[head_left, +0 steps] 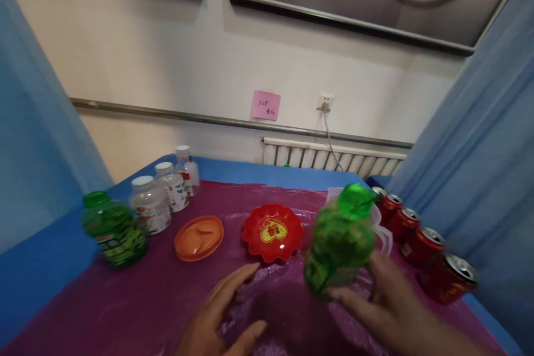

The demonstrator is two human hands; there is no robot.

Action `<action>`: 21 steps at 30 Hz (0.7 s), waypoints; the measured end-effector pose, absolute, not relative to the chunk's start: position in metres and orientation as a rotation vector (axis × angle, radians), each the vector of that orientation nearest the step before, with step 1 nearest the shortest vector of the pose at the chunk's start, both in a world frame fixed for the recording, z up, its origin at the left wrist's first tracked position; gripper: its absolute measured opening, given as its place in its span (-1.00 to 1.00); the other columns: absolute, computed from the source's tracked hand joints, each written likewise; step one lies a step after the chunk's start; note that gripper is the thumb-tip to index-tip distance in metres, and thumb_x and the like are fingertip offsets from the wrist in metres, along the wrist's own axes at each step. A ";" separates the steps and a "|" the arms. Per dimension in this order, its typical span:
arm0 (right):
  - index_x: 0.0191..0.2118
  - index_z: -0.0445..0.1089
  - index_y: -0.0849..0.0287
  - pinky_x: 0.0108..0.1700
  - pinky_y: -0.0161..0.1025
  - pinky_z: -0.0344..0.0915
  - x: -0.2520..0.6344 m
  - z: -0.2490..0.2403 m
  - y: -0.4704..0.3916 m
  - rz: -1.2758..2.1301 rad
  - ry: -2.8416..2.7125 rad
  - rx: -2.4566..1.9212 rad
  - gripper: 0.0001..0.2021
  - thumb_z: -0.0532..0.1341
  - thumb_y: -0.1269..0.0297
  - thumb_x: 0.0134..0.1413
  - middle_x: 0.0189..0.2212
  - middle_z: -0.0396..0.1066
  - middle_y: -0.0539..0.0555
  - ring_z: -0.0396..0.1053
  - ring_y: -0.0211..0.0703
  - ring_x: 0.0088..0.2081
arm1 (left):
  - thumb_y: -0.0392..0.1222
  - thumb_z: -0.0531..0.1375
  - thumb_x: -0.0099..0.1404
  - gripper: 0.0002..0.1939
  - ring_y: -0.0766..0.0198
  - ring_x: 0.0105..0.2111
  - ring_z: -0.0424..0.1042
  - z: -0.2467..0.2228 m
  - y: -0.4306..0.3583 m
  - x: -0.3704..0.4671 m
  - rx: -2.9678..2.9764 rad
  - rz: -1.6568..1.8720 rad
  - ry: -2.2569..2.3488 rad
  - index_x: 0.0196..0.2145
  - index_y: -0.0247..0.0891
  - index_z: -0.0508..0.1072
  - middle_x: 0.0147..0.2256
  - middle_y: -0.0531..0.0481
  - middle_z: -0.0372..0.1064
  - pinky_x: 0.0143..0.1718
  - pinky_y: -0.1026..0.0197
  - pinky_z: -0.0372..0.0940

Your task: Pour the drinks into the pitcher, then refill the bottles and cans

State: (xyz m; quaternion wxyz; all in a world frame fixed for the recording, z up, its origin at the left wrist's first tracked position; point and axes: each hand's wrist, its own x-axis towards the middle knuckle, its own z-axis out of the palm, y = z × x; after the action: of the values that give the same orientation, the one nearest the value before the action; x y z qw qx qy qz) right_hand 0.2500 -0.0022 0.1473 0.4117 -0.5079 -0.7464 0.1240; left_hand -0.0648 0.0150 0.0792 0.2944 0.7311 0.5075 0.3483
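My right hand [381, 295] is wrapped around the lower part of a green plastic bottle [340, 242], which is tilted and blurred. Part of a translucent white container [384, 238] shows behind this bottle. My left hand [221, 311] has its fingers spread and holds nothing, just in front of a red scalloped plate [254, 236] with a yellow heart pattern. To the left of that plate lies an orange divided dish [196, 238]. A second green bottle [114, 228] stands at the far left.
Several clear jars with white lids [152, 206] line the left side. Several red drink cans [448, 278] form a row at the right. Purple plastic sheeting [137, 306] covers the blue table [237, 169]. Blue curtains [479, 150] hang at both sides; a radiator [300, 154] is behind.
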 end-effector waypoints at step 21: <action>0.30 0.31 -0.05 0.06 0.03 0.51 0.201 0.005 -0.013 1.128 -1.695 -1.244 -0.40 0.30 0.06 0.13 0.13 0.49 0.21 0.57 0.09 -0.04 | 0.26 0.33 0.01 -0.30 -0.17 -0.13 0.58 0.114 0.039 -0.230 1.282 1.281 2.446 -0.07 -0.37 0.46 -0.08 -0.34 0.56 -0.15 -0.07 0.49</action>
State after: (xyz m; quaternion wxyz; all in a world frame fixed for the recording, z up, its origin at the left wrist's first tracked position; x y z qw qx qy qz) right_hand 0.2012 -0.0126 0.0046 0.3688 -0.4848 -0.6603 0.4393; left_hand -0.2304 0.0393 0.1140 0.0487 0.4206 0.8025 0.4204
